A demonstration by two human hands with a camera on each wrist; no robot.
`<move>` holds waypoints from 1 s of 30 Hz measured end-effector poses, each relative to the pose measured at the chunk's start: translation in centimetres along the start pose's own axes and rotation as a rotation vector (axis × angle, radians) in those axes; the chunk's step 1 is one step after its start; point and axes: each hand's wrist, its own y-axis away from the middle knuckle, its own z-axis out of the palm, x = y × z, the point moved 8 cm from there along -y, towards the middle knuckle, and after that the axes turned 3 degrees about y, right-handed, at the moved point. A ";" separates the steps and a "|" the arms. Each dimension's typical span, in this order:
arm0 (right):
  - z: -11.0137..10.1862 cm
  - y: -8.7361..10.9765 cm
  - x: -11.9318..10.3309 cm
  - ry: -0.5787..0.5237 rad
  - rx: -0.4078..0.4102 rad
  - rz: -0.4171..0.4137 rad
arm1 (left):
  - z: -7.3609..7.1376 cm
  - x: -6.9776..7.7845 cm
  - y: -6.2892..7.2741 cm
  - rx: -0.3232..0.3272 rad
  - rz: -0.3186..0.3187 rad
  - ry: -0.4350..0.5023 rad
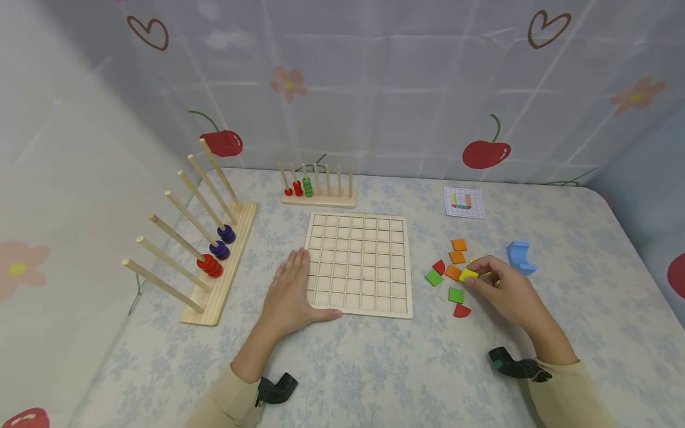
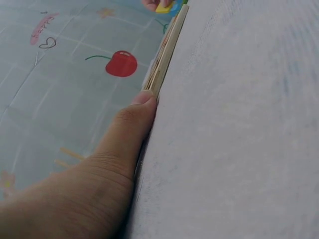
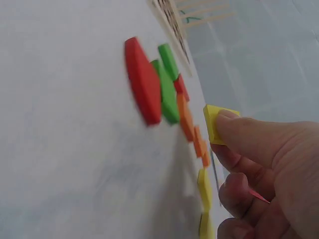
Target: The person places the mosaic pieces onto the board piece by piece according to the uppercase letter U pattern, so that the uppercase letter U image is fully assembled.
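Beige-sleeved left hand, at 8 o'clock of the grid board: fingers together, thumb spread along the near edge. Red piece flat at 4 o'clock. Right hand, 3 o'clock: thumb and fingertip pinch a yellow tile, raised off the table. Farther, printed card at 2 o'clock; small peg rack, 11 o'clock.

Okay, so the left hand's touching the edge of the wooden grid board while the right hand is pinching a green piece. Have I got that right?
Not quite: the right wrist view shows the right hand pinching a yellow piece, not a green one. The left hand is indeed touching the grid board's edge.
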 end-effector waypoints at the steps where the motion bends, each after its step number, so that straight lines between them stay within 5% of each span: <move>1: 0.1 -0.4 -0.3 -0.005 -0.005 0.001 | 0.0 0.0 0.0 0.002 0.001 -0.002; 12: 2.1 -5.3 -5.0 -0.105 -0.077 0.027 | 0.0 0.1 0.0 0.017 0.015 -0.017; 30: 8.9 -12.0 -14.1 -0.283 -0.166 -0.097 | 0.0 -0.2 0.1 0.008 -0.006 -0.054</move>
